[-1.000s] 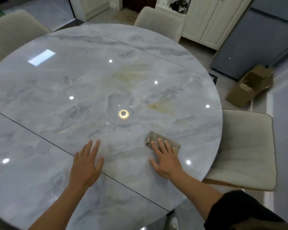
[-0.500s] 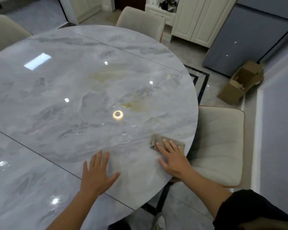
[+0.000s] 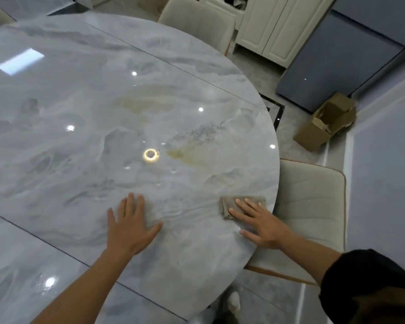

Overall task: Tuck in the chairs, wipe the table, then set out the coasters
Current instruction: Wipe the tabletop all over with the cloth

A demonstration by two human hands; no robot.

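A round grey marble table [image 3: 84, 118] fills most of the view. My right hand [image 3: 260, 224] lies flat on a folded beige cloth [image 3: 229, 203] at the table's right edge, pressing it down. My left hand [image 3: 130, 226] rests palm down with fingers spread on the bare tabletop, to the left of the cloth. A cream chair [image 3: 311, 206] sits tucked under the right edge beside the cloth. Another cream chair [image 3: 197, 22] stands at the far edge. No coasters are visible.
A brown cardboard box [image 3: 325, 127] lies on the floor at the right, near a grey-blue cabinet [image 3: 341, 54]. White cabinet doors [image 3: 274, 26] stand behind the far chair. A pale wall [image 3: 388, 174] runs along the right side.
My right hand has slid the cloth rightward to the table's edge. My left hand has shifted right along the tabletop, and the view has turned toward the right chair.
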